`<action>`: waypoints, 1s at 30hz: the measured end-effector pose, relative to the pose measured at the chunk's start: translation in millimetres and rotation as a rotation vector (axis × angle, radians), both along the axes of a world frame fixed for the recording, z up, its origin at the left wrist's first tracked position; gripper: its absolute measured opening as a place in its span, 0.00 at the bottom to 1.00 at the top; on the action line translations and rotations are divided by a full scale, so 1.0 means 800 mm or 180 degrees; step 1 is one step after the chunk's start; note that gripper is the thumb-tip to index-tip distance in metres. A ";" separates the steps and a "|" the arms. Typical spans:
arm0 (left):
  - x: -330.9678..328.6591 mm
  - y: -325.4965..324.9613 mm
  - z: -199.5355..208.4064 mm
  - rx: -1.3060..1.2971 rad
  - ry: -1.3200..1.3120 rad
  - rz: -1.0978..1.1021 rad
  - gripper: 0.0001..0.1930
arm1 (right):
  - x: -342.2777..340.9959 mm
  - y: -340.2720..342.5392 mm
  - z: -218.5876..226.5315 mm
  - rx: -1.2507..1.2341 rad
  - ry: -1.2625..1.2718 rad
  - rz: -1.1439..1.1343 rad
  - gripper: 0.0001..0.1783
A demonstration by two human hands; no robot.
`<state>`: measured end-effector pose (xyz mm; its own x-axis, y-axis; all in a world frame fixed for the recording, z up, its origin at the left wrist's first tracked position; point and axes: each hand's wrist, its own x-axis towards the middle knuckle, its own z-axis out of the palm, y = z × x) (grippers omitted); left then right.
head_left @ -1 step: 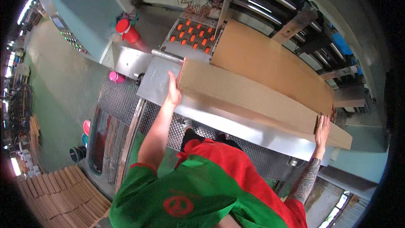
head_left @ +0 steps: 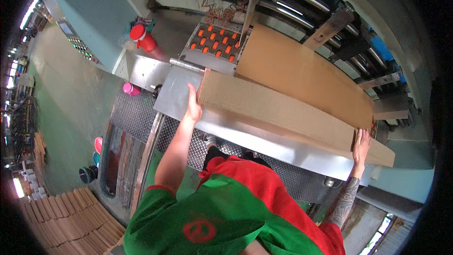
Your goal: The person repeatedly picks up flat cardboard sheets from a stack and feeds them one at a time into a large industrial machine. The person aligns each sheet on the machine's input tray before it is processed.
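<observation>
A thick stack of corrugated cardboard sheets (head_left: 273, 105) lies across the shiny metal table (head_left: 175, 92), its fluted edges facing me. My left hand (head_left: 194, 106) holds the stack's left end, thumb pointing up and the other fingers partly hidden behind the corner. Near the right end, my right hand (head_left: 361, 147) grips the front edge with its fingers close together against the cardboard. Behind the stack, a broad brown cardboard sheet (head_left: 302, 68) reaches back under the machine's rollers.
Orange roller wheels (head_left: 215, 45) sit behind the table's left part. A red jug (head_left: 143, 38) and a pink bottle (head_left: 131, 89) stand to the left, by the machine's control cabinet (head_left: 89, 14). Bundled cardboard (head_left: 71, 219) lies at lower left. Tread plate (head_left: 134, 111) covers the step below.
</observation>
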<state>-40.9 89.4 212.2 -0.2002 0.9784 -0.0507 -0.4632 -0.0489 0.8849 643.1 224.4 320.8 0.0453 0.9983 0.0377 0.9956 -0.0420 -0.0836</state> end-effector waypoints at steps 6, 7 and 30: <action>0.008 -0.028 -0.010 0.0059 0.0352 -0.0026 0.51 | -0.005 -0.013 0.007 0.0173 0.0113 0.0197 0.32; 0.002 -0.033 -0.007 0.0032 0.0368 -0.0060 0.51 | -0.005 -0.014 0.009 0.0074 0.0155 0.0167 0.32; -0.019 0.011 0.035 0.0284 0.0684 -0.0035 0.52 | -0.013 -0.022 0.015 0.0275 0.0052 0.0176 0.29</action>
